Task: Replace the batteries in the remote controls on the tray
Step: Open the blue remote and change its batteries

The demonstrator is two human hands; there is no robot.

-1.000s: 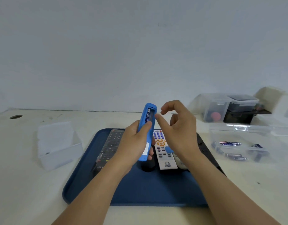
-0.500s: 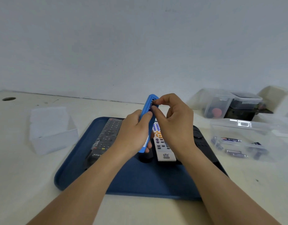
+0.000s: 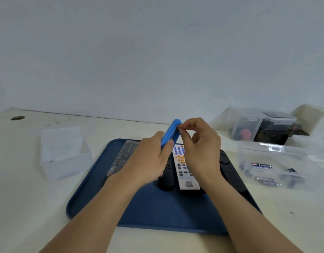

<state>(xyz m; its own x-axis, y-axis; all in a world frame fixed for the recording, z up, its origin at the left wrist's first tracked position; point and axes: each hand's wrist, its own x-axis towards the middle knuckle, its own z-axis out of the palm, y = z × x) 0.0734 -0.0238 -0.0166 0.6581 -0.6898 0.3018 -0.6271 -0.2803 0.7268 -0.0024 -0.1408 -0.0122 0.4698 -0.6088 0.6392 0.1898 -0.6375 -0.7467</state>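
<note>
Right hand [image 3: 199, 148] now pinching at blue remote [image 3: 171, 133] top, left hand [image 3: 148, 161] gripping it

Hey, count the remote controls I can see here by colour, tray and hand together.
Blue silicone-cased remote, in the left hand: 1
White plastic remote with coloured buttons: 1
Black plastic remotes: 3
Total: 5

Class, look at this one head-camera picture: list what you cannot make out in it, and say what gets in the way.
- Blue remote: its battery bay is turned away and covered by the right hand; whether a battery is pinched is hidden.
- Its lower half: hidden inside the left hand.
- Black remote: mostly hidden behind the left hand.
- White remote: logo too small to read.
- Batteries in the clear box: labels blurred.
</note>
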